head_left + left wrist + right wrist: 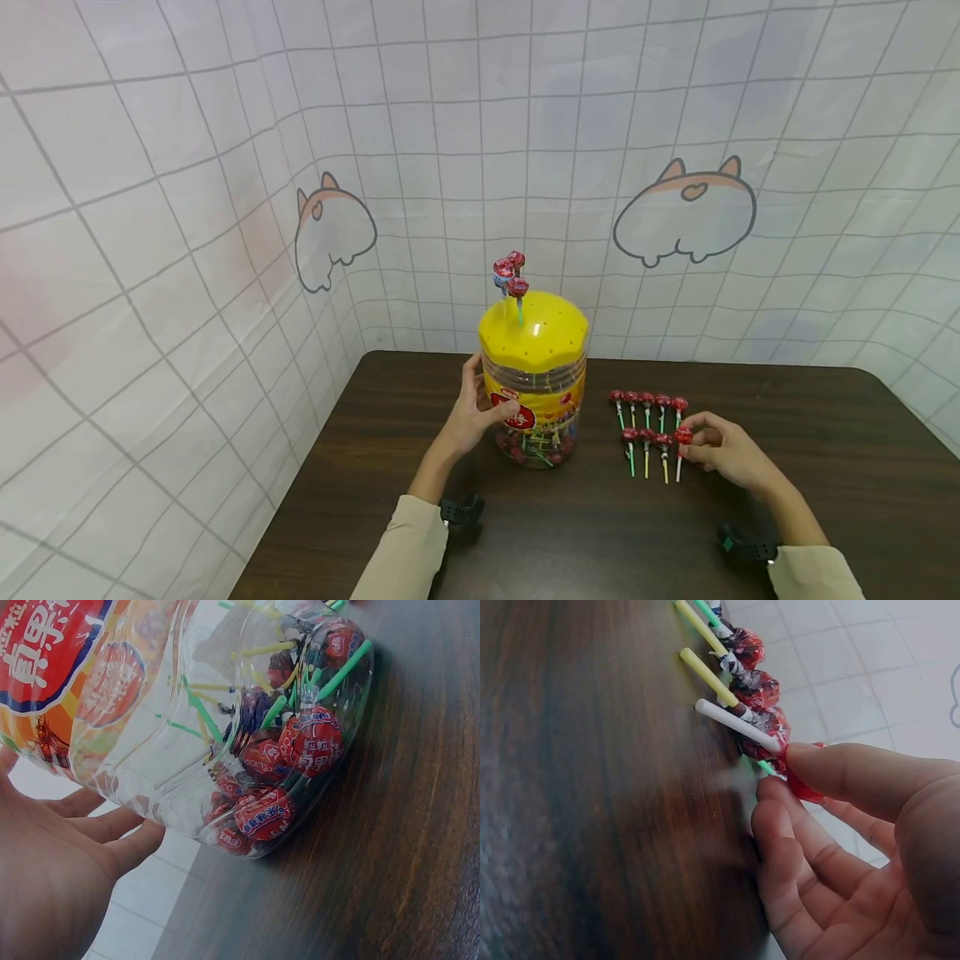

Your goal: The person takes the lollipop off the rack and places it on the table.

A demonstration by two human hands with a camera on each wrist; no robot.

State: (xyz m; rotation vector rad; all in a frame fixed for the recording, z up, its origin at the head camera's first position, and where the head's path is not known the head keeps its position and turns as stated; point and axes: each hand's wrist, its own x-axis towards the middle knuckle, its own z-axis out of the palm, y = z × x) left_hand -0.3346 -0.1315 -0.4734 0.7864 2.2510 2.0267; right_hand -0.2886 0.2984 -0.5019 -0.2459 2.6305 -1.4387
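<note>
A clear plastic lollipop jar point(534, 429) with a yellow lid point(551, 329) stands upright on the table. My left hand point(468, 417) holds its left side, thumb across the front label and fingers round the far side. Through the clear wall, the left wrist view shows red-wrapped lollipops point(311, 741) at the bottom. Three lollipops point(517, 287) stick up from the lid. My right hand point(726, 454) pinches a red lollipop with a white stick point(735, 724) by its head, at the right end of the front row. The stick points toward the near edge.
Two rows of lollipops lie right of the jar, heads away from me: a back row point(647, 400) and a front row point(647, 437) with green and yellow sticks. The dark wooden table point(570, 533) meets a white checked curtain point(450, 208) behind and at the left.
</note>
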